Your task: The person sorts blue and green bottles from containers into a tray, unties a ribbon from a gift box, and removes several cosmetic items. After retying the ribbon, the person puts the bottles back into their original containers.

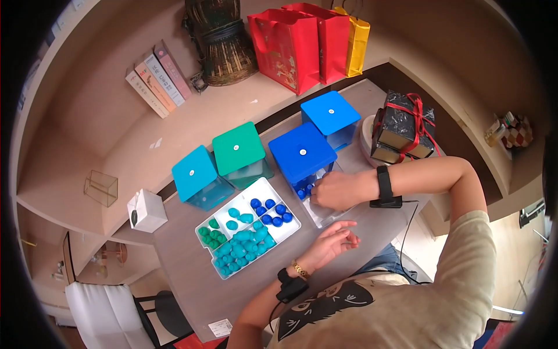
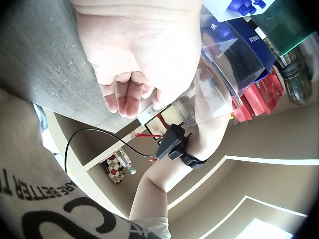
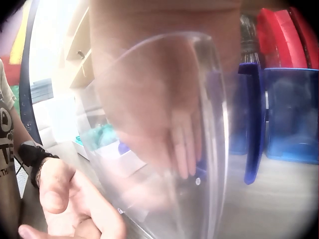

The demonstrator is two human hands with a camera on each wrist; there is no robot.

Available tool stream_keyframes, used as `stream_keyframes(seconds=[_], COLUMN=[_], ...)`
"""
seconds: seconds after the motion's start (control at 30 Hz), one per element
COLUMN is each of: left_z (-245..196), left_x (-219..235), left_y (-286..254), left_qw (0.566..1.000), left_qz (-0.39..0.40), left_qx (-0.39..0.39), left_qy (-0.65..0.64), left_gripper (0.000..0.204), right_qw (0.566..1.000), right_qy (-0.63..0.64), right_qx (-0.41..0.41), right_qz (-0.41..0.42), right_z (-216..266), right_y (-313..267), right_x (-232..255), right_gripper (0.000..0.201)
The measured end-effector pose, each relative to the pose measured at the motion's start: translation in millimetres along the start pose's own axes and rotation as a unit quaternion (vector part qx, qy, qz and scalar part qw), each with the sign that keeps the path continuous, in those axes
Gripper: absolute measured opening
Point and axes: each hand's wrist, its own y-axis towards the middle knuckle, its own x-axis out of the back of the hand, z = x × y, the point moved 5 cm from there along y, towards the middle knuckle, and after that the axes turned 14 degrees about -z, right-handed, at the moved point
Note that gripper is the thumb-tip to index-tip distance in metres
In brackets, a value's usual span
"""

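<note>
My right hand (image 1: pixel 338 191) reaches in at the front of a clear box with a dark blue lid (image 1: pixel 293 142), behind its lowered transparent flap (image 3: pixel 214 124). Through the flap, its fingers look straight and point down. Dark blue rounded pieces (image 1: pixel 301 192) lie in the box beside the fingertips. Palm up and holding nothing, my left hand (image 1: pixel 330 245) hovers by the flap with loosely bent fingers. To its left is a white divided tray (image 1: pixel 247 199) with blue pieces (image 1: pixel 277 221), teal pieces (image 1: pixel 239 249) and green pieces (image 1: pixel 216 237) in separate compartments.
Boxes with a teal lid (image 1: pixel 197 177), a green lid (image 1: pixel 237 145) and a lighter blue lid (image 1: pixel 330 119) line the table's back. Ribboned black boxes (image 1: pixel 401 131) stand beyond the right forearm. A white tissue box (image 1: pixel 148 210) sits at the left.
</note>
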Motion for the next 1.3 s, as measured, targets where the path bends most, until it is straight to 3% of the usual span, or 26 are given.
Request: stream_keyframes(seconds=[0.1,0.2,0.3,0.43,0.57,0.67,0.83,1.07,1.17,1.27,1.3], left_z=[0,-2,-3,1,2,2,4,3,4,4,4], left_x=[0,-2,-4,-1,1,2,2,3,3,2,2], left_y=[0,-1,-2,1,3,4,7,8,7,7,6], left_qw=[1.0,1.0,1.0,1.0,1.0,1.0,1.0,1.0,1.0,1.0,1.0], left_qz=[0.012,0.007,0.014,0.017,0.026,0.024,0.022,0.018,0.016,0.008,0.005], left_qx=[-0.005,0.0,0.004,0.004,-0.001,-0.004,-0.004,0.002,0.002,0.002,0.003], left_qy=[-0.006,-0.004,-0.01,-0.009,0.0,0.007,0.001,0.002,0.002,-0.002,-0.003], left_gripper=[0.038,0.038,0.037,0.038,0.038,0.037,0.035,0.035,0.036,0.036,0.037], right_qw=[1.0,0.998,1.0,0.99,0.986,0.985,0.98,0.981,0.991,0.991,0.991], right_qy=[0.02,0.009,0.023,0.052,0.01,-0.074,-0.108,-0.119,-0.078,-0.086,-0.102], right_qx=[0.011,0.003,0.009,0.063,0.136,0.153,0.162,0.144,0.087,0.029,0.014], right_qz=[0.004,0.059,0.003,-0.118,-0.091,0.012,0.041,0.044,-0.06,-0.101,-0.081], right_z=[3,11,32,57,60,62,63,65,58,44,40], right_y=[1,7,25,54,81,91,97,100,91,60,49], right_x=[10,45,98,112,60,38,14,32,82,125,127], right_gripper=[0.014,0.016,0.009,0.008,0.01,0.014,0.011,0.007,0.009,0.01,0.01])
